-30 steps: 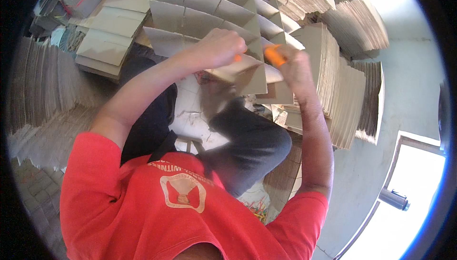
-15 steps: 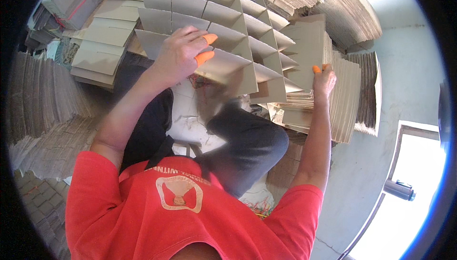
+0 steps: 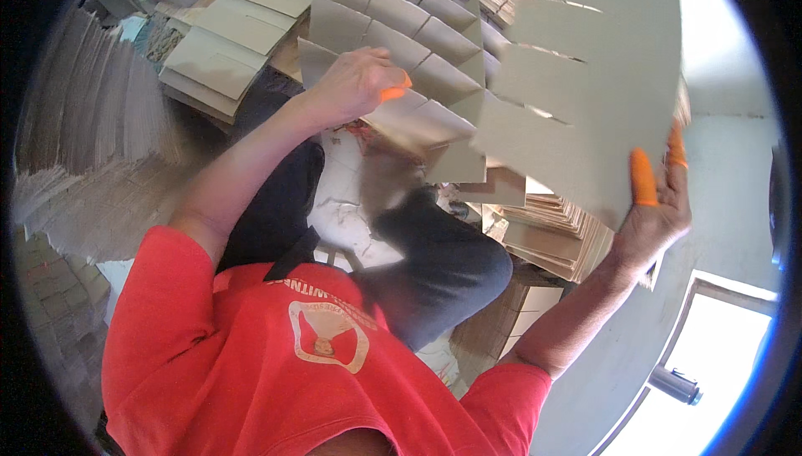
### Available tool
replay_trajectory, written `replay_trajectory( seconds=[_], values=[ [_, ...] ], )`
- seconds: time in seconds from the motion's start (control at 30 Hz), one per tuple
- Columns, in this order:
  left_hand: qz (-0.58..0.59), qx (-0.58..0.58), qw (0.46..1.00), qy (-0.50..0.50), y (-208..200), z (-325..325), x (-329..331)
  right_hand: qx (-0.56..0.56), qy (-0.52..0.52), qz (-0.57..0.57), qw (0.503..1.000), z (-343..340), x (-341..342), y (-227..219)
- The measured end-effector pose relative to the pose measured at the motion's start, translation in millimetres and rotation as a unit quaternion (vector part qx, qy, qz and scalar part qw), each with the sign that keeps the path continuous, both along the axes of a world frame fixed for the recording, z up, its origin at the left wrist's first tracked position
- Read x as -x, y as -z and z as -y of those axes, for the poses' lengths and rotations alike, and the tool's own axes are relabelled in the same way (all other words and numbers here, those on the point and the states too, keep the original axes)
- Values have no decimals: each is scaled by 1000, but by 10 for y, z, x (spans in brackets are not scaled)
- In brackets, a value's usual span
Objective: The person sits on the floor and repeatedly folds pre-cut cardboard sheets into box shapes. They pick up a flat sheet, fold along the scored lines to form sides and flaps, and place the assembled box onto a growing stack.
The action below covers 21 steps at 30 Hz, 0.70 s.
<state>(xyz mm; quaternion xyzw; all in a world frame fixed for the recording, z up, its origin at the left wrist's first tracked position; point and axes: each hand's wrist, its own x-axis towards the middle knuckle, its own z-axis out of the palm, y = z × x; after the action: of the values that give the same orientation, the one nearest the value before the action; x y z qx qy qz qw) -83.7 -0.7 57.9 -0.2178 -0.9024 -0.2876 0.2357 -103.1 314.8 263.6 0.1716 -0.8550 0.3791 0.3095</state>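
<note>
Orange covers sit on some fingertips of both hands. My left hand [image 3: 359, 84] is closed on the near edge of a grey cardboard divider grid [image 3: 447, 80], made of crossed slotted strips standing on edge. My right hand [image 3: 660, 201] pinches the right edge of a wide slotted cardboard sheet [image 3: 618, 80], thumb on the near face and fingers behind it. The sheet stands raised at the right of the grid, its slots facing left, and hides part of the grid's right side.
Slotted cardboard sheets [image 3: 221, 51] lie overlapped at the left. Tall cardboard stacks [image 3: 92, 114] stand further left. Under the raised sheet is a stack of cardboard [image 3: 555, 235]. A pale wall [image 3: 727, 189] and a bright window [image 3: 718, 364] are at the right. My knee [image 3: 443, 264] is below the grid.
My right hand has lifted a slotted cardboard sheet from the right-hand stack and swung it up and right. The left hand and the grid appear further right in the picture.
</note>
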Motion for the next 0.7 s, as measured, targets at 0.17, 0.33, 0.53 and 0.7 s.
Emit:
replay_trajectory(
  seconds=[0.17,0.33,0.53,0.7],
  values=[
    [-70,-35,997,-7,69,-29,2,-105,-66,82,989,382,56,115],
    [-43,-24,999,-7,47,-26,-29,-126,-66,125,982,549,181,212],
    [-39,-34,998,-21,38,-61,-21,-161,-69,97,980,636,276,321],
    [-62,-29,997,-34,65,-51,8,-120,-58,143,981,690,181,296]
  ],
)
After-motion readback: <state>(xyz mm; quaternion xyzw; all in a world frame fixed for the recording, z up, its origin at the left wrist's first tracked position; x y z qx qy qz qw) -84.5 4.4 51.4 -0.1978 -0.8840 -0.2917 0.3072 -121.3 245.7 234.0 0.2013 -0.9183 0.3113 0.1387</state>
